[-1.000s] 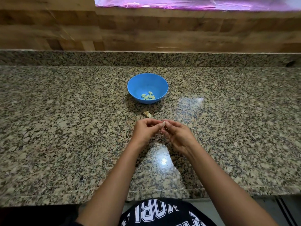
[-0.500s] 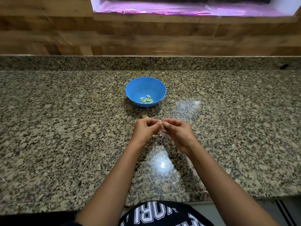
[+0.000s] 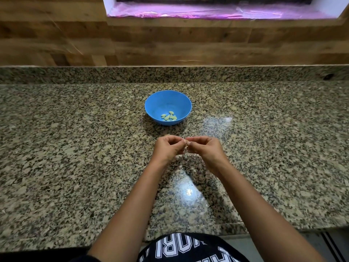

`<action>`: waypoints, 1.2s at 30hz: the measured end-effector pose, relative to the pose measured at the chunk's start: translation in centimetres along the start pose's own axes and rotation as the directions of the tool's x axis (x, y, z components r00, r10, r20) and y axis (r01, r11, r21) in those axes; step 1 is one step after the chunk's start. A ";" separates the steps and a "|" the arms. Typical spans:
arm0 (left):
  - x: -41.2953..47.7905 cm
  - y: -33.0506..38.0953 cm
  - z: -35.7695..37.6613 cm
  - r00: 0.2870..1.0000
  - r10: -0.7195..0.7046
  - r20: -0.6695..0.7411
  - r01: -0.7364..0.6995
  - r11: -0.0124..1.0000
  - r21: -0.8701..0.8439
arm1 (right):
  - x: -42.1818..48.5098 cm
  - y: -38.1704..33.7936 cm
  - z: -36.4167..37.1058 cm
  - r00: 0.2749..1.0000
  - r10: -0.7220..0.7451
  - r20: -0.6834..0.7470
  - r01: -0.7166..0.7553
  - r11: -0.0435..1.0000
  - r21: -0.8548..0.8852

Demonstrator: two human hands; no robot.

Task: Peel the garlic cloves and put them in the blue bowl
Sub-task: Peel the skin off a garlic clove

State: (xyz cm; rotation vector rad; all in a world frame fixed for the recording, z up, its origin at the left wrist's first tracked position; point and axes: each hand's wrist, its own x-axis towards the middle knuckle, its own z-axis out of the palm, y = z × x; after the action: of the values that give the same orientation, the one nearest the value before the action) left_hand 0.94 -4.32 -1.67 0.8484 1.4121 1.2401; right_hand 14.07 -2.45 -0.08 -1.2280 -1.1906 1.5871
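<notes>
Left hand [image 3: 168, 149]: held over the surface, near side of the bowl, fingers curled inward; its grip is pinched on a small pale garlic clove [image 3: 187, 146].
Right hand [image 3: 204, 149]: held level with the left one, fingers curled; its grip is pinched on the same clove from the other side, so that the fingertips of both hands meet.
Garlic clove: caught between the two sets of fingertips, above the surface and apart from it; most of it is hidden, and how much skin is on it cannot be told.
Blue bowl [image 3: 166, 101]: set upright on the surface beyond the hands, near them but not touched by them.
Peeled cloves [image 3: 169, 117]: a small heap of pale yellow-green pieces is seen in the bottom of the bowl, toward its near side.
Surface [image 3: 75, 148]: speckled granite, with a bright glare spot between the forearms.
Wall [image 3: 170, 44]: wood-patterned panels behind a low granite upstand.
Pink film [image 3: 207, 13]: spread along the ledge at the top.
Shirt [image 3: 188, 250]: black with white letters, at the bottom edge.
</notes>
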 end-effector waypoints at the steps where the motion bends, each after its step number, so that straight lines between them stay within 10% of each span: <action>1: 0.0 0.0 0.0 1.000 -0.003 -0.002 0.003 1.000 0.000 | 0.0 0.0 0.1 1.000 -0.002 -0.008 0.002 1.000 0.000; 28: -0.2 0.8 1.2 0.998 0.054 -0.017 -0.049 0.978 0.202 | -0.6 0.1 0.4 0.997 -0.029 -0.078 0.034 0.997 0.066; 36: -0.2 0.2 0.2 0.995 0.094 -0.041 -0.066 0.891 0.450 | -0.5 -0.2 -0.9 0.988 0.143 -0.059 -0.087 0.832 0.549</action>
State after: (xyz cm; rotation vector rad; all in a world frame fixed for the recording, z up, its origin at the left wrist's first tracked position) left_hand 1.21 -4.42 -1.36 1.1996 1.7647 1.0173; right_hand 15.07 -2.67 0.11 -0.9912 -0.5384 1.7686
